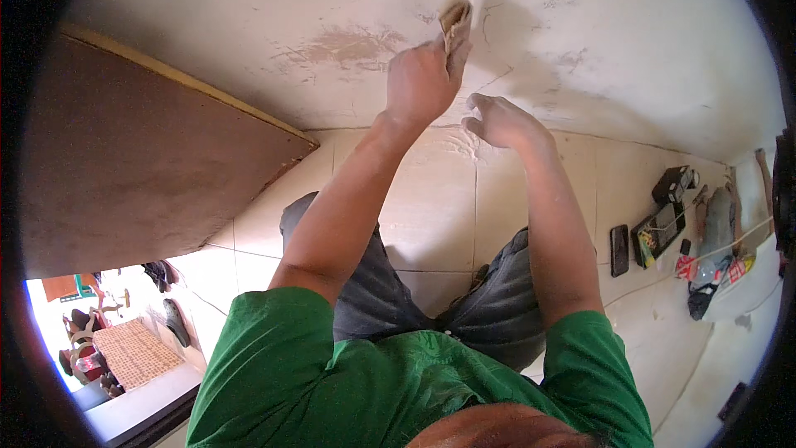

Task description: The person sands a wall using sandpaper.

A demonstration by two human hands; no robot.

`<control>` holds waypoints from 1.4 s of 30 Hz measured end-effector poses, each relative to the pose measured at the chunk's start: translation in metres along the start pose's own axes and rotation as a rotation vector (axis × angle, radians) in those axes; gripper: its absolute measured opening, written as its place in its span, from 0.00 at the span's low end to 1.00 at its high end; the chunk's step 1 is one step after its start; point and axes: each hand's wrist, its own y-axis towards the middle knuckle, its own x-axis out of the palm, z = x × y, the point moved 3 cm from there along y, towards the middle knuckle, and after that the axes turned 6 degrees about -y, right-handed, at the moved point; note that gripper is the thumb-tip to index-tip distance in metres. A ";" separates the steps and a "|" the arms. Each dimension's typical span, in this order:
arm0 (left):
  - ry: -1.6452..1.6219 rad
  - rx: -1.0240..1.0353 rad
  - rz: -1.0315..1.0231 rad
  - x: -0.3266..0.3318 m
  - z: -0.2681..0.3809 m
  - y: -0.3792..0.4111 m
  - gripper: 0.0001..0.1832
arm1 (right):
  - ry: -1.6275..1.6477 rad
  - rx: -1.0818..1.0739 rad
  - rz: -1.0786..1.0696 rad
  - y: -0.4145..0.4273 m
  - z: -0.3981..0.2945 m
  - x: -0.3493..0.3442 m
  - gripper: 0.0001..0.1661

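Against a pale plastered wall (pixel 622 31), my left hand (pixel 426 78) holds a folded piece of worn, brownish sandpaper or cloth (pixel 456 20); which of the two, I cannot tell. Brownish scuffed patches (pixel 348 46) and thin cracks mark the wall around it. My right hand (pixel 507 121) is lower and to the right, near the foot of the wall, its fingers apart and curled with nothing in them. Pale dust (pixel 463 144) lies on the floor tiles just below, along the wall's base.
A brown wooden panel (pixel 161 149), likely a door, juts in at left. On the tiled floor at right are a smartphone (pixel 619 251), a black tray (pixel 643 255), a black box-shaped device (pixel 670 185) and plastic bags (pixel 706 274). A cord crosses there. Footwear (pixel 176 322) and a patterned mat (pixel 134 351) show lower left.
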 end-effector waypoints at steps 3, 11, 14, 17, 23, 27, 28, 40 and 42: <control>-0.015 -0.066 -0.014 -0.003 -0.003 0.003 0.25 | -0.006 -0.011 0.016 0.000 -0.001 -0.001 0.29; -0.077 -0.013 0.062 -0.004 0.004 0.009 0.28 | 0.013 -0.025 0.028 0.000 -0.001 0.003 0.30; -0.001 -0.080 -0.077 0.014 -0.002 0.007 0.27 | 0.000 -0.037 0.007 0.000 -0.004 0.002 0.30; -0.066 -0.022 -0.090 0.023 0.006 -0.002 0.27 | 0.015 -0.018 -0.003 0.003 0.005 0.009 0.30; -0.015 -0.035 -0.040 0.013 0.001 0.011 0.28 | -0.010 -0.054 0.050 0.006 0.000 0.007 0.30; -0.028 -0.033 -0.070 0.028 0.009 0.002 0.26 | -0.004 -0.087 0.078 0.015 0.017 0.021 0.29; -0.037 -0.012 -0.032 0.017 0.013 0.005 0.26 | 0.000 -0.091 0.074 0.014 0.015 0.021 0.29; -0.079 -0.033 -0.027 0.011 0.009 0.012 0.25 | 0.006 -0.040 0.064 0.002 0.001 0.001 0.31; -0.033 -0.011 -0.058 0.028 0.000 0.000 0.25 | 0.016 -0.032 0.020 0.001 0.001 0.004 0.31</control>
